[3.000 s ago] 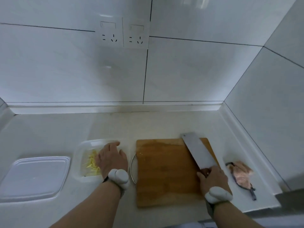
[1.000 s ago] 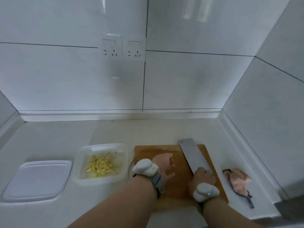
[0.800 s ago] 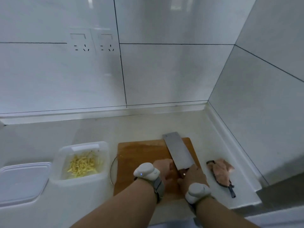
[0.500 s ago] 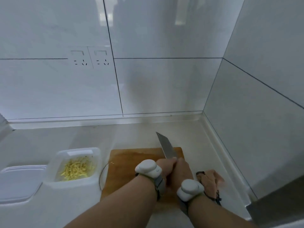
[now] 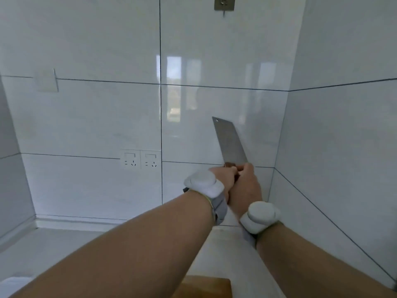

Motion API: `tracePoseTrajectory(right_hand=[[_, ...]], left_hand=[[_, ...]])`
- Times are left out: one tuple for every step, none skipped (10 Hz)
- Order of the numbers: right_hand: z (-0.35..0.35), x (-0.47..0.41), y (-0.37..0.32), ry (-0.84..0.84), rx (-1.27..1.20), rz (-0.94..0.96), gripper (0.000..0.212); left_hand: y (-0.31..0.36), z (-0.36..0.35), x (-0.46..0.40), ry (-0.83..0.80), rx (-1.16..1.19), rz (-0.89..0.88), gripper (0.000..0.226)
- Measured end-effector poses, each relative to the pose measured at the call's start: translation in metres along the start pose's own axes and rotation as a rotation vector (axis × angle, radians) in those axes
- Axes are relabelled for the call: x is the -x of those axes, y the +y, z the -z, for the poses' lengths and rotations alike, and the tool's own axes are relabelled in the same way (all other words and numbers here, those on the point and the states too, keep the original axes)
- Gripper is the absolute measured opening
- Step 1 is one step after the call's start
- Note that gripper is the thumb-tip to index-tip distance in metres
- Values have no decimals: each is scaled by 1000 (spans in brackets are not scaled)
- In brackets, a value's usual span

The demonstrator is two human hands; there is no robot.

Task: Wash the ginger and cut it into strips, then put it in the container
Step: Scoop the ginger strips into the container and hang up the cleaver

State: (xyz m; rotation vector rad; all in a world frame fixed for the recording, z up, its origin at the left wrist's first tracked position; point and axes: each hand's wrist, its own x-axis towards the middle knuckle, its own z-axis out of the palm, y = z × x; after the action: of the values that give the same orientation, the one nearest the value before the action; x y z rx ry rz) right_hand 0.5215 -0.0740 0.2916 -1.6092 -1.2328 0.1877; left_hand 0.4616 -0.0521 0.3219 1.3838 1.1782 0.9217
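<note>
— Where is the cleaver (image 5: 231, 143) pointing?

— Up and slightly left, away from the person. Its long axis is running from the handle at the hands toward the far wall, and the blade is standing in front of the tiles, well above the surface (image 5: 53, 250).

— Who is holding it?

— Both hands are meeting at the handle. The right hand (image 5: 246, 186) is wrapping it from the right, fingers curled round. The left hand (image 5: 223, 179) is pressing in from the left, touching the right; its fingers are hidden, so I cannot tell whether they are closing on the handle too.

— And the ginger, the container?

— Neither is showing. Only a corner of the board (image 5: 206, 287) is peeking in at the near edge, below the forearms.

— So what is the next move turning on?

— I judge the cutting is over and the cleaver is being put away. A hook (image 5: 224, 5) is sitting high on the far wall, above the blade and just left of its tip, and there is a hole in the blade's far corner. The right hand seems better placed to lift it there.
</note>
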Motion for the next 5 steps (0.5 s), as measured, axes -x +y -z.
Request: tracePoseTrajectory(right_hand=[[20, -20, -39, 2, -143, 94, 38], [41, -46, -73, -34, -171, 214, 45], [58, -76, -104, -72, -120, 261, 49], [68, -102, -133, -25, 0, 325, 51], [74, -127, -162, 23, 77, 363, 55]], left_hand=[[43, 9, -1, 18, -16, -84, 38], [102, 19, 5, 69, -165, -259, 41], [136, 26, -11, 121, -523, -382, 45], [178, 41, -12, 234, -1018, -639, 63], [209, 48, -36, 82, -759, -614, 42]])
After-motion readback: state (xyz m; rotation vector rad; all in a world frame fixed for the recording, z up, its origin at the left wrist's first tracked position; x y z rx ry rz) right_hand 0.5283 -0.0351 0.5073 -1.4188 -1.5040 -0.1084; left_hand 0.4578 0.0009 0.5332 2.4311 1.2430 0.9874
